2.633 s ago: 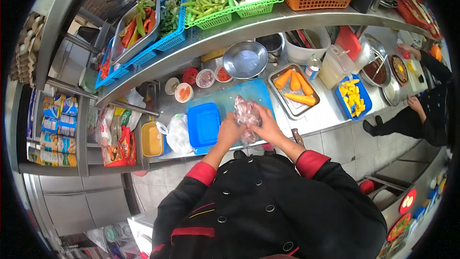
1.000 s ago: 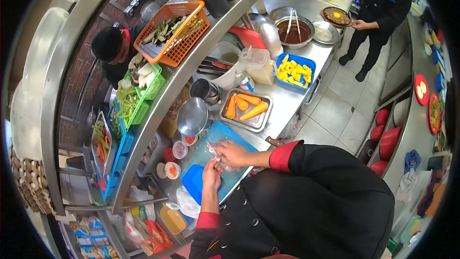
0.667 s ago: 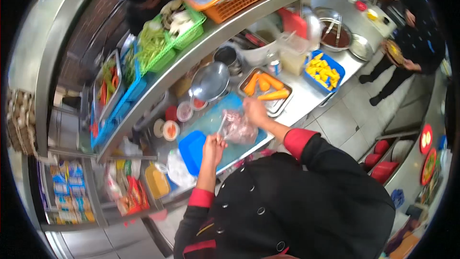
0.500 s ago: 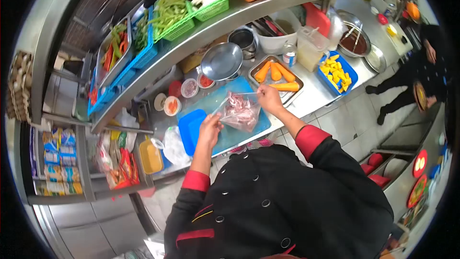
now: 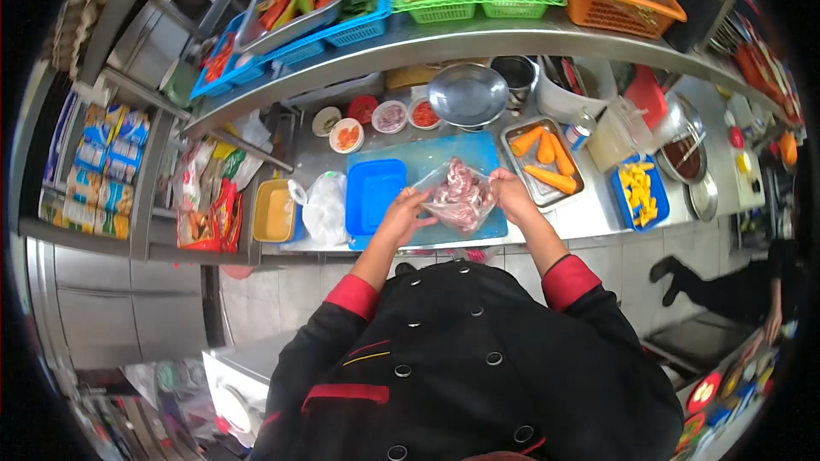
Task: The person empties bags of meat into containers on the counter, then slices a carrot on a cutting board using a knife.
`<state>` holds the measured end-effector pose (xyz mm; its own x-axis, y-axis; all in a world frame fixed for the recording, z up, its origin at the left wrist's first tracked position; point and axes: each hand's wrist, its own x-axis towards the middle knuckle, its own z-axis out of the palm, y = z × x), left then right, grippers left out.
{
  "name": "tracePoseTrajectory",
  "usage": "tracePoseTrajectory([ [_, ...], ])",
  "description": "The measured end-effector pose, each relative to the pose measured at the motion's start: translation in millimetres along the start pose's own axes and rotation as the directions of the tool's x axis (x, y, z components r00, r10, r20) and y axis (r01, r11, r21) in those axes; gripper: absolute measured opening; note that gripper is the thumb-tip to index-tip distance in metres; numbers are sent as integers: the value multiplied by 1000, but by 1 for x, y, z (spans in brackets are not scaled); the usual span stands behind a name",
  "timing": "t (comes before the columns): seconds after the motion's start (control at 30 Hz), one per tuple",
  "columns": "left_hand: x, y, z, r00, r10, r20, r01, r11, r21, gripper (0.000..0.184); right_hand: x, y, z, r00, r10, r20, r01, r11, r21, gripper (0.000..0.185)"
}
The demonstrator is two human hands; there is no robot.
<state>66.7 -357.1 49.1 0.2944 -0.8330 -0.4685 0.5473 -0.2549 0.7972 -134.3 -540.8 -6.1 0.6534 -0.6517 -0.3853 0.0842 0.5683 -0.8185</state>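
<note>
A clear plastic bag of raw meat (image 5: 464,198) is stretched between my two hands over a blue cutting board (image 5: 418,149). My left hand (image 5: 407,215) pinches the bag's left edge, its fingers closed on the plastic. At the opposite edge, my right hand (image 5: 510,191) grips the plastic with closed fingers. Pinkish pieces of meat fill the middle of the bag. Left of it, a blue plastic tray (image 5: 376,196) sits on the board. Beside my right hand stands a metal tray (image 5: 571,197) with peeled carrots (image 5: 547,147).
Small bowls of chopped vegetables (image 5: 390,117) and a metal pan (image 5: 467,96) stand behind the board. A white plastic bag (image 5: 325,209) lies at left, a blue basket of yellow pieces (image 5: 638,194) at right. A steel shelf (image 5: 478,47) overhangs the counter. Another person (image 5: 735,282) is at far right.
My view has turned, so the counter now lies more level across it. Both hands still hold the bag of meat, which remains over the cutting board.
</note>
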Motion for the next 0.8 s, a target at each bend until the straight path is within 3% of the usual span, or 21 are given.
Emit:
tracePoseTrajectory([
  [0.13,-16,25,-22,995,89,48,-85,993,-77,17,-20,-51,68,990,-63,123,87,976,-200,9],
  [0.2,-40,51,-16,993,112,-33,-115,988,-100,13,-34,-81,108,985,-34,167,70,975,-212,8],
  [0.33,-53,61,-62,981,191,-29,-192,948,-253,30,-38,-96,197,879,-204,432,308,933,-187,18],
  [0.4,-46,56,-88,994,106,-21,-108,959,-263,43,-31,-83,241,847,-149,510,273,946,-177,24],
  [0.43,-53,60,-90,980,7,-198,-11,1000,-22,46,-30,-77,255,807,-103,581,238,958,-160,30],
  [0.47,-51,50,-105,980,6,-200,-15,999,-43,46,-32,-76,262,806,-85,585,231,956,-179,30],
  [0.5,-44,35,-126,887,186,-423,-74,961,266,55,-32,-77,266,813,-71,578,242,944,-225,32],
  [0.53,-45,33,-136,727,403,-555,-41,834,551,64,-30,-80,268,820,-58,570,254,929,-270,35],
  [0.57,-48,29,-146,708,404,-579,-79,860,504,71,-20,-73,257,801,-168,574,381,883,-273,34],
  [0.6,-50,25,-153,704,389,-594,-83,876,476,71,-6,-67,238,862,-126,491,323,883,-340,37],
  [0.67,-54,17,-167,814,433,-387,-220,847,484,68,14,-49,208,912,-62,406,248,871,-424,40],
  [0.7,-42,2,-184,869,398,-294,-197,823,534,65,18,-38,198,945,-58,321,241,788,-566,43],
  [0.73,-43,1,-184,869,398,-295,-202,828,523,65,19,-30,196,969,-77,234,221,687,-692,47],
  [0.77,-45,-2,-180,848,439,-296,-187,772,608,64,20,-20,196,970,-77,230,220,679,-700,47],
  [0.8,-47,0,-174,829,478,-291,-168,708,686,63,16,-9,202,960,-102,261,270,581,-767,52],
])
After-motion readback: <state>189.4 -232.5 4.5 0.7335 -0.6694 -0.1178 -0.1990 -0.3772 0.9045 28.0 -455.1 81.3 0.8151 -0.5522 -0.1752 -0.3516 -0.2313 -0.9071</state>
